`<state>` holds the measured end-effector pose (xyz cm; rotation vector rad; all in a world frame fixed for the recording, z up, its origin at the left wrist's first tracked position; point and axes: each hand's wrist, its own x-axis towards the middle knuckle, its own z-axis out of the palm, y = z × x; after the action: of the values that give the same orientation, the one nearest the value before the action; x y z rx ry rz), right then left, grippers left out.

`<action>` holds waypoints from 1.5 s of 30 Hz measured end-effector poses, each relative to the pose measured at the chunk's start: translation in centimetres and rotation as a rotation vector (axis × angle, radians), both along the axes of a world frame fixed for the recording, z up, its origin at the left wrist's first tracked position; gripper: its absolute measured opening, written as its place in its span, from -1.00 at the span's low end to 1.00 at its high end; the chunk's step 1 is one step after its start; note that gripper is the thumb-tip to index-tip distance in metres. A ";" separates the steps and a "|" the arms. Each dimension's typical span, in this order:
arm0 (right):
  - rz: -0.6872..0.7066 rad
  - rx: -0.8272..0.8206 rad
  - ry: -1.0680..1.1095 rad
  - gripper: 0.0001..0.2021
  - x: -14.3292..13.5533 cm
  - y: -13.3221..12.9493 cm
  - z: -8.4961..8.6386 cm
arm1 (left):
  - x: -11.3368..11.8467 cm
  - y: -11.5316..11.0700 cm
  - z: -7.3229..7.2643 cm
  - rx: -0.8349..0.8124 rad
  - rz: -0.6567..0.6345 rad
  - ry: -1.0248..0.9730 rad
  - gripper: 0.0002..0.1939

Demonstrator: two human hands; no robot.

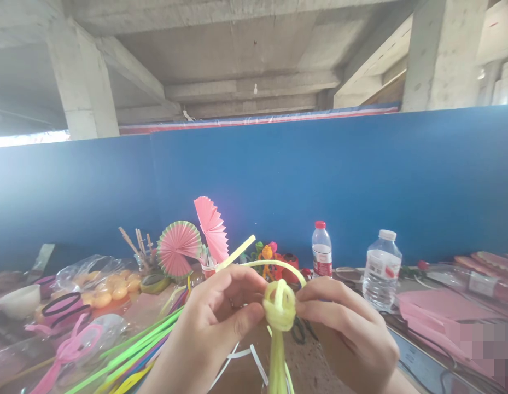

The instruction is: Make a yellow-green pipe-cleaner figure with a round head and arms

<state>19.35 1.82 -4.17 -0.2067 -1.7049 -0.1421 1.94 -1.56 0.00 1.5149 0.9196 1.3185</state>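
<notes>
A bundle of pale yellow pipe cleaners (pixel 279 317) is held up in front of me, bent into a rounded, looped knob at the top with straight stems hanging below. My left hand (pixel 223 320) is closed, its thumb and forefinger pinching the left side of the knob. On the other side, my right hand (pixel 346 325) is closed too, fingertips pressed to the knob's right edge where a stem arches over. One loose yellow stem end (pixel 237 253) points up and right above my left hand.
Loose green pipe cleaners (pixel 134 342) lie at the left, near a pink bow-like piece (pixel 73 345). Behind are folded paper fans (pixel 179 249), orange balls (pixel 110 290) in clear plastic and two bottles (pixel 382 273). Scissors (pixel 301 331) lie beneath my hands. A blue partition (pixel 278 164) rises behind.
</notes>
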 end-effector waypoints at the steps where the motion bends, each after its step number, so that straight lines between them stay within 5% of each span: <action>1: 0.005 0.000 0.002 -0.69 0.0 0.0 0.0 | 0.1 -0.1 0.1 -0.005 0.002 -0.010 -0.90; 18: 0.035 -0.027 0.004 -0.65 0.2 0.4 -0.9 | -0.7 0.4 0.1 -0.036 -0.060 0.089 -0.88; 33: -0.084 0.055 -0.014 -0.75 -0.4 -0.2 0.1 | 0.0 0.5 -0.6 0.057 -0.187 -0.111 -0.80; 45: -0.091 0.031 0.033 -0.75 -0.9 -0.2 0.0 | 0.3 1.0 -0.6 -0.016 -0.052 0.006 -0.83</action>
<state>18.50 1.65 -4.14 -0.2625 -1.6595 -0.2311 2.23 -0.61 -0.55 1.5212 0.8874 1.2670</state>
